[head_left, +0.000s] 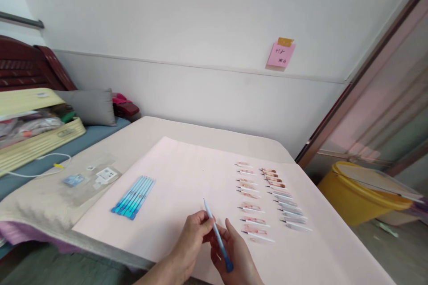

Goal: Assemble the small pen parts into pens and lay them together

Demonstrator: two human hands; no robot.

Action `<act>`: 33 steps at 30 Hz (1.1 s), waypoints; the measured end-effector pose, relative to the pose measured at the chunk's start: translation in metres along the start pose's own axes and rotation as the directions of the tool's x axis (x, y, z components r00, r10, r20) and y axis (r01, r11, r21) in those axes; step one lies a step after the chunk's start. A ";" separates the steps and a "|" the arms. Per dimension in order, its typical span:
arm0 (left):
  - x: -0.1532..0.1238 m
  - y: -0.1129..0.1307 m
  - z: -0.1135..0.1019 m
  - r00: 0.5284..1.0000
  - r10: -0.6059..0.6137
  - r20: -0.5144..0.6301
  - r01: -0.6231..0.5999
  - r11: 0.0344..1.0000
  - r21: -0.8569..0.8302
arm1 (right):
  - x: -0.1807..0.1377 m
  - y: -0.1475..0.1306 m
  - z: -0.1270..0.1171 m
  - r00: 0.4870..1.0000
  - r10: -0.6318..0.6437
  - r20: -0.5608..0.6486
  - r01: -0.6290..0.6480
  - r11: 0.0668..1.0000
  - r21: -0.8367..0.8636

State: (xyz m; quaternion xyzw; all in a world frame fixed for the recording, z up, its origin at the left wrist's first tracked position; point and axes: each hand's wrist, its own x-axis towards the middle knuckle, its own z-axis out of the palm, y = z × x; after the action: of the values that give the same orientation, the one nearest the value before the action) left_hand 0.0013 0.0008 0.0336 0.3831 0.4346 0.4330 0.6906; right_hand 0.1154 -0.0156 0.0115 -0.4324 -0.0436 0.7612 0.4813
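Observation:
My left hand and my right hand meet near the table's front edge, both with fingers closed round one thin blue pen refill. The refill points up and away, its white tip toward the table's middle. A row of several more blue refills lies side by side to the left on the pale pink sheet. To the right, two columns of small pen tips and caps are laid out in rows.
A clear plastic wrapper with labels lies on the cloth at the left. Beyond it are a bed with a grey pillow and a yellow storage case. A yellow bucket stands on the floor at the right. A pink note is stuck on the wall.

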 end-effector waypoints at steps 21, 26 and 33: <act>0.057 0.063 -0.124 0.900 0.251 -0.355 0.277 0.299 0.913 | 0.004 -0.012 -0.001 0.989 0.022 -0.144 -0.034 0.996 -0.084; 0.061 0.071 -0.163 0.856 0.275 -0.438 0.428 0.098 0.898 | 0.002 -0.016 -0.002 0.993 0.019 -0.120 -0.028 0.996 -0.080; 0.060 0.070 -0.175 0.886 0.201 -0.418 0.431 -0.021 0.902 | 0.002 -0.024 -0.002 0.992 -0.006 -0.125 -0.003 0.997 -0.071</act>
State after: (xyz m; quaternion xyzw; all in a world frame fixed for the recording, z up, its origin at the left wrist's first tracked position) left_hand -0.1655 0.1063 0.0233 0.6099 0.7822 0.0043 0.1269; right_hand 0.1330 -0.0026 0.0206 -0.4961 -0.0410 0.7301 0.4681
